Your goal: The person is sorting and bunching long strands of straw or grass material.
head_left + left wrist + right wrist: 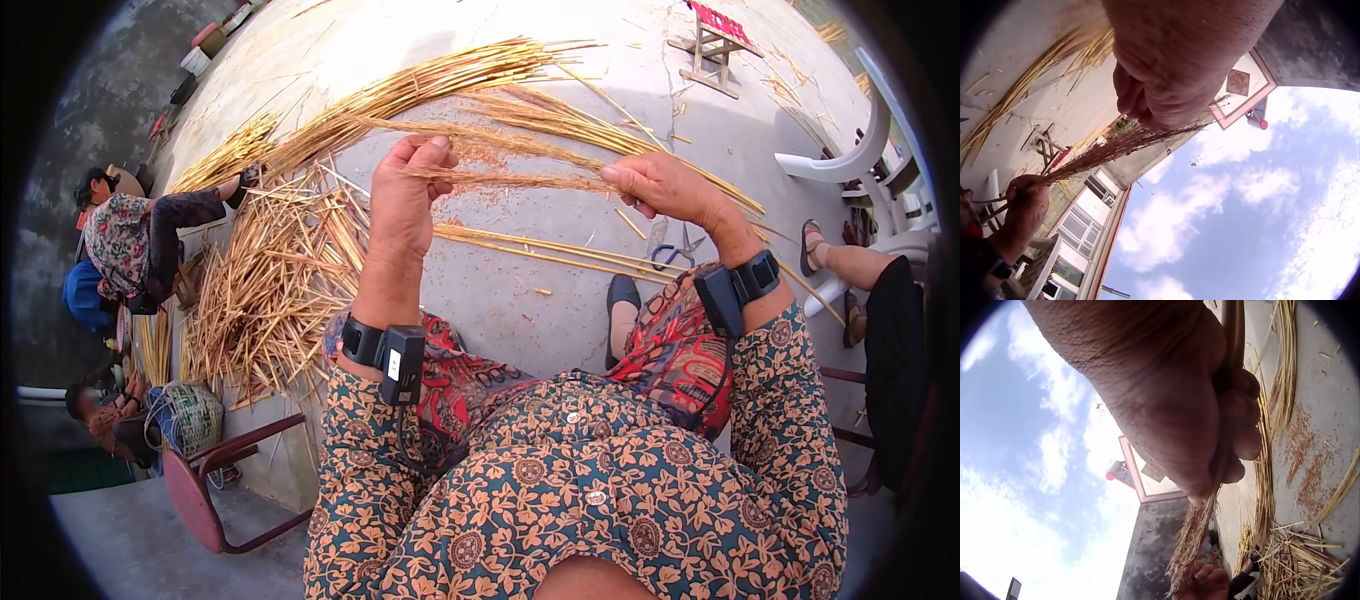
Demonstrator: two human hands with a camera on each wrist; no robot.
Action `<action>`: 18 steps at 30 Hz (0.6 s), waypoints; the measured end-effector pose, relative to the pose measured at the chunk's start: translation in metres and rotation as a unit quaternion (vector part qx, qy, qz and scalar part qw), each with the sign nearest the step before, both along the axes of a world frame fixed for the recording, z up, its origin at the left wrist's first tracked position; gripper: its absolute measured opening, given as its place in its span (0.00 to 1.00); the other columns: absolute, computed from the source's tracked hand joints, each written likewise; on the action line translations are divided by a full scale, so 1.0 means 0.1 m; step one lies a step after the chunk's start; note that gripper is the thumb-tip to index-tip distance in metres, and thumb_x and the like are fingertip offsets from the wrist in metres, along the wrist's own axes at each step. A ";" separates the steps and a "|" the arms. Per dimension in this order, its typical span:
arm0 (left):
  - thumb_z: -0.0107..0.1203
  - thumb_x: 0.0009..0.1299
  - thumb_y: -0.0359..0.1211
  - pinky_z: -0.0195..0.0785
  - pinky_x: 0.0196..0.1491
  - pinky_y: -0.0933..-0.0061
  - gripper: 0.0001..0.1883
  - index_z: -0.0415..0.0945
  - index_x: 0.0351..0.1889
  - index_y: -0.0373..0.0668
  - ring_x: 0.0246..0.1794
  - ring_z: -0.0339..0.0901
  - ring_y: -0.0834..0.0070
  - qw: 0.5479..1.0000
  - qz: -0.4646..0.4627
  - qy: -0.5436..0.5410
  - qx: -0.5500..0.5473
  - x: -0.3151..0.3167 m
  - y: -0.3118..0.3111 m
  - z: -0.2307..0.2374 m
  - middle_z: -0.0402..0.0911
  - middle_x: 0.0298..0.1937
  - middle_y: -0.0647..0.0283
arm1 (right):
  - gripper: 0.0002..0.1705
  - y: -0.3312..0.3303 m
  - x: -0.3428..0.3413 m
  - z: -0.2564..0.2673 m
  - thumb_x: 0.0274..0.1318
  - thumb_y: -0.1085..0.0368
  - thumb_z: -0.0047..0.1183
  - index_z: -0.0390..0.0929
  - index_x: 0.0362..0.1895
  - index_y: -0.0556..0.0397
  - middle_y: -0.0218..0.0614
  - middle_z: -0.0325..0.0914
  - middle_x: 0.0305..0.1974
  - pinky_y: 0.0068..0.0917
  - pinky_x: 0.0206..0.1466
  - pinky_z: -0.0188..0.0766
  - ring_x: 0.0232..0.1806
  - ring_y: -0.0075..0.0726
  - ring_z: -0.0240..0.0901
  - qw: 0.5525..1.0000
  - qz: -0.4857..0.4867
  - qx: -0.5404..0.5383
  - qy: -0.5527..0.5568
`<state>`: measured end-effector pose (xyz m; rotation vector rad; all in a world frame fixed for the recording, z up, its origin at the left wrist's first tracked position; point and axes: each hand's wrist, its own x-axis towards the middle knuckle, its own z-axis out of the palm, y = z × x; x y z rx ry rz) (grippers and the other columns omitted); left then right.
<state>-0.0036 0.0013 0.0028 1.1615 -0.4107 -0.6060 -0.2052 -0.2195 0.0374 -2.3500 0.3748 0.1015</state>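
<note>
Both hands are raised in front of the body, with two thin bunches of dried broomcorn (520,180) stretched between them. The right hand (665,190) grips the stalk ends, its thumb lying along them; in the right wrist view the stalks (1233,331) run through its curled fingers. The left hand (405,200) pinches the feathery tips between thumb and fingers. Seen from the left wrist, the brownish seed heads (1116,149) spread out from the right hand and pass under the left hand. Each wrist wears a black strapped camera.
A large heap of cut stalks (275,280) lies left, with long broomcorn bundles (400,90) behind. Reddish seeds (485,175) litter the concrete. Scissors (680,250) lie near the right foot. A wooden stool (715,50), white chairs (880,150), a maroon chair (195,500) and other people stand around.
</note>
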 end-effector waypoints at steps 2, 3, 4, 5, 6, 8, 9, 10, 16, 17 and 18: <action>0.57 0.67 0.31 0.69 0.29 0.82 0.06 0.74 0.40 0.43 0.29 0.76 0.81 1.000 0.004 0.021 -0.007 0.00 0.00 -0.01 0.80 0.30 0.68 | 0.33 -0.03 0.01 -0.04 0.63 0.36 0.38 0.69 0.20 0.51 0.27 0.65 0.17 0.22 0.22 0.64 0.15 0.21 0.62 1.000 -0.008 0.023 -0.004; 0.57 0.66 0.31 0.69 0.31 0.81 0.09 0.73 0.43 0.42 0.30 0.77 0.80 0.999 -0.012 0.035 0.004 0.00 0.00 -0.05 0.79 0.32 0.67 | 0.33 -0.06 0.01 -0.07 0.63 0.36 0.38 0.69 0.20 0.51 0.26 0.64 0.16 0.21 0.21 0.63 0.15 0.21 0.61 0.999 -0.018 0.042 -0.007; 0.58 0.66 0.31 0.70 0.32 0.81 0.13 0.71 0.46 0.41 0.32 0.77 0.79 0.998 -0.028 0.050 0.015 -0.01 -0.01 -0.13 0.79 0.35 0.65 | 0.33 -0.08 0.01 -0.10 0.62 0.35 0.39 0.68 0.20 0.50 0.25 0.63 0.16 0.20 0.21 0.61 0.15 0.20 0.60 0.998 -0.029 0.061 -0.010; 0.58 0.66 0.32 0.71 0.33 0.80 0.16 0.69 0.49 0.40 0.33 0.77 0.78 0.997 -0.044 0.064 0.027 -0.03 -0.02 -0.19 0.79 0.37 0.64 | 0.33 -0.10 0.01 -0.12 0.62 0.35 0.39 0.68 0.20 0.50 0.24 0.63 0.16 0.19 0.20 0.60 0.15 0.19 0.60 0.996 -0.039 0.079 -0.013; 0.59 0.66 0.32 0.71 0.35 0.79 0.19 0.66 0.52 0.39 0.35 0.77 0.77 0.994 -0.096 0.040 0.041 -0.09 -0.03 -0.16 0.78 0.40 0.63 | 0.33 -0.08 0.01 -0.09 0.62 0.35 0.39 0.68 0.20 0.49 0.23 0.62 0.16 0.18 0.19 0.59 0.15 0.17 0.59 0.995 -0.049 0.089 -0.002; 0.59 0.65 0.33 0.72 0.39 0.77 0.26 0.61 0.58 0.37 0.39 0.77 0.75 0.978 -0.198 -0.009 0.069 -0.25 -0.06 -0.08 0.76 0.45 0.60 | 0.32 0.00 0.02 -0.01 0.63 0.36 0.38 0.67 0.21 0.49 0.22 0.62 0.17 0.15 0.18 0.56 0.15 0.15 0.57 0.991 -0.069 0.109 0.021; 0.61 0.64 0.33 0.72 0.43 0.75 0.31 0.58 0.62 0.38 0.43 0.76 0.73 0.963 -0.254 -0.015 0.092 -0.32 -0.07 -0.05 0.74 0.50 0.59 | 0.32 0.05 0.03 0.00 0.63 0.35 0.38 0.67 0.22 0.49 0.22 0.62 0.17 0.14 0.18 0.55 0.15 0.15 0.56 0.990 -0.052 0.123 0.044; 0.61 0.64 0.33 0.72 0.43 0.75 0.31 0.58 0.62 0.38 0.43 0.77 0.73 0.964 -0.260 0.001 0.060 -0.39 -0.10 -0.05 0.74 0.50 0.59 | 0.32 0.10 0.04 0.02 0.63 0.35 0.38 0.68 0.22 0.49 0.22 0.63 0.17 0.14 0.18 0.55 0.15 0.14 0.56 0.988 -0.036 0.137 0.066; 0.58 0.67 0.37 0.73 0.38 0.79 0.12 0.73 0.45 0.43 0.35 0.77 0.78 0.977 -0.187 0.053 -0.084 -0.43 -0.25 -0.12 0.79 0.40 0.65 | 0.29 0.20 0.10 0.09 0.61 0.36 0.42 0.74 0.36 0.50 0.25 0.68 0.20 0.15 0.18 0.57 0.17 0.15 0.60 0.972 0.013 0.196 0.125; 0.58 0.68 0.39 0.73 0.34 0.80 0.09 0.75 0.37 0.44 0.30 0.77 0.80 0.985 -0.152 0.048 -0.064 -0.39 -0.26 -0.14 0.79 0.34 0.67 | 0.28 0.23 0.10 0.06 0.61 0.37 0.44 0.74 0.40 0.50 0.25 0.69 0.21 0.15 0.19 0.58 0.18 0.15 0.61 0.979 0.010 0.184 0.090; 0.59 0.66 0.40 0.73 0.32 0.80 0.11 0.75 0.38 0.43 0.29 0.76 0.80 0.991 -0.118 0.045 -0.039 -0.39 -0.25 -0.11 0.78 0.32 0.67 | 0.27 0.27 0.10 0.04 0.60 0.39 0.46 0.73 0.44 0.50 0.26 0.70 0.22 0.15 0.20 0.59 0.19 0.16 0.62 0.983 0.008 0.173 0.057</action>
